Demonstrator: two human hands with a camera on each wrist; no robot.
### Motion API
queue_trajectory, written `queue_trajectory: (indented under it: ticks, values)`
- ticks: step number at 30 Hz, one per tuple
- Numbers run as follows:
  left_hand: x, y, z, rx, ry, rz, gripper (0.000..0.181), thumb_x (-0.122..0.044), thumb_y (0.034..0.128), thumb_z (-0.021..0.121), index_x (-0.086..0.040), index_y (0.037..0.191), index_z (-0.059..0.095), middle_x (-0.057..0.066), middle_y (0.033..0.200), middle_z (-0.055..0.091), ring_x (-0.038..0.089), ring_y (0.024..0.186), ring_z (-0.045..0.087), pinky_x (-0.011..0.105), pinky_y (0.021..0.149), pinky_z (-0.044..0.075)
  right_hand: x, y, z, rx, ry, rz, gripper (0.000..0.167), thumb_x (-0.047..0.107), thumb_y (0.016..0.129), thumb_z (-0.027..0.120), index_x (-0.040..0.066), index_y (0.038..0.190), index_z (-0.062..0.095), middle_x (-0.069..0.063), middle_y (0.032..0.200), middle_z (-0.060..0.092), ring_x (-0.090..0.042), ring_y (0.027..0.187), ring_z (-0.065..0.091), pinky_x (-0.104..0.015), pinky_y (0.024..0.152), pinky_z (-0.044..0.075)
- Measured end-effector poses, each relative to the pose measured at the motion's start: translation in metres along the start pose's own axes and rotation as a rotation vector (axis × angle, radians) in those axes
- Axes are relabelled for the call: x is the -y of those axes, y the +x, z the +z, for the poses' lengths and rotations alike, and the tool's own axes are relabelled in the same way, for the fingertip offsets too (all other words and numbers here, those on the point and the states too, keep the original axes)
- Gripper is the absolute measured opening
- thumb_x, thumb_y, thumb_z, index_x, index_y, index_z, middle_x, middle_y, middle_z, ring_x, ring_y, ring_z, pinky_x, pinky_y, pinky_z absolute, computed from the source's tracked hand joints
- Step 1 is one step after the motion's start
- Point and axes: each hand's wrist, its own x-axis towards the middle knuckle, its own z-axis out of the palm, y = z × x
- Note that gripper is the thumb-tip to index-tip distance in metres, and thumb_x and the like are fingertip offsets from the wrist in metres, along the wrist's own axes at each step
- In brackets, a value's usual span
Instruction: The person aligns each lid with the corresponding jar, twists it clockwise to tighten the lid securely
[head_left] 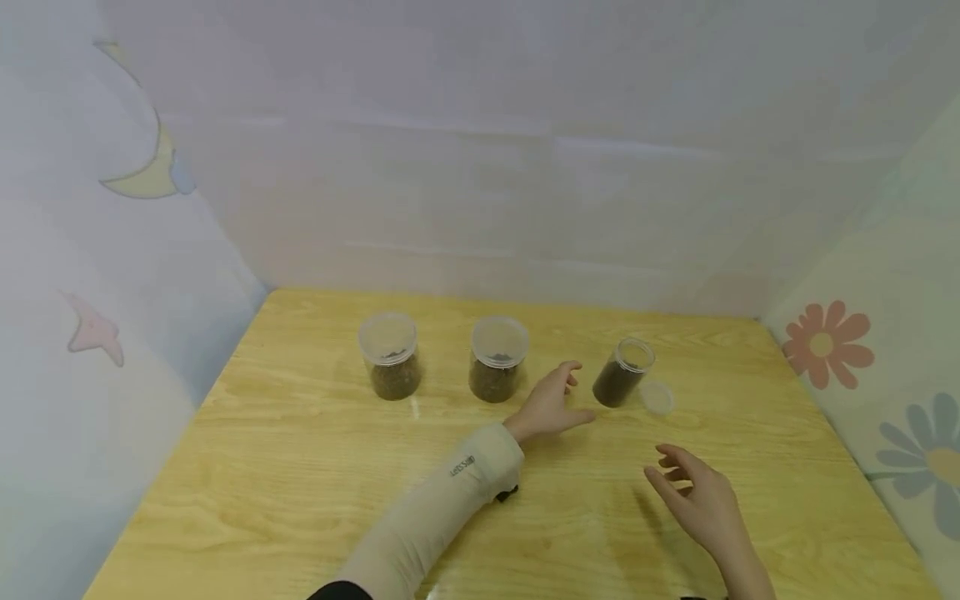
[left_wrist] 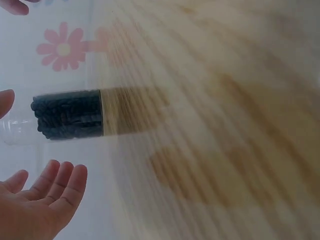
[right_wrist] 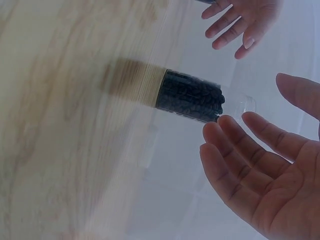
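Note:
A slim clear jar [head_left: 618, 382] of dark seed-like pieces stands uncapped on the table, its round clear lid [head_left: 657, 397] lying to its right. My left hand [head_left: 546, 410] is just left of this jar, fingers loosely extended and apart from it. Lower right, my right hand [head_left: 699, 502] hovers with relaxed, slightly bent fingers, holding nothing. In the left wrist view the dark pieces [left_wrist: 69, 115] fill the jar's lower part. From the right wrist, the jar [right_wrist: 192, 95] appears beyond the right hand's fingertips [right_wrist: 212, 132].
Two wider clear jars, a left one [head_left: 392, 358] and a middle one [head_left: 497, 362], stand with lids on and brownish contents inside. The middle one is close to my left hand. Wood-grain table [head_left: 300, 467] meets a pale curtain-like backdrop [head_left: 480, 200] behind and at the sides.

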Motion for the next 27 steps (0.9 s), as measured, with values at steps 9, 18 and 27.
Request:
queue_trajectory:
  ticks: [9,18,27]
  values:
    - [0.003,0.019,0.011,-0.026,-0.018,-0.025,0.089,-0.032,0.0748,0.075,-0.010,0.142,0.021,0.014,0.134,0.042,0.025,0.119,0.043,0.033,0.092,0.041,-0.003,0.001,0.000,0.004,-0.011,0.027,0.036,0.016,0.084,0.065,-0.008,0.110,0.057,-0.018,0.090,0.063,-0.028,0.075,0.062,-0.024,0.055,0.051]
    - [0.009,0.033,0.029,-0.079,-0.090,-0.106,0.099,-0.034,0.0697,0.079,-0.015,0.144,0.017,0.007,0.140,0.035,0.023,0.124,0.039,0.037,0.095,0.039,-0.006,-0.003,0.001,0.002,-0.026,0.050,0.036,0.015,0.083,0.067,-0.008,0.109,0.058,-0.017,0.089,0.064,-0.027,0.074,0.062,-0.025,0.054,0.051]
    - [0.014,0.057,0.032,-0.067,-0.115,-0.110,0.103,-0.041,0.0639,0.081,-0.016,0.143,0.020,0.008,0.142,0.034,0.024,0.125,0.037,0.039,0.096,0.038,-0.007,0.001,-0.001,0.010,-0.023,0.063,0.037,0.016,0.084,0.066,-0.009,0.110,0.057,-0.016,0.089,0.064,-0.025,0.072,0.062,-0.029,0.055,0.052]
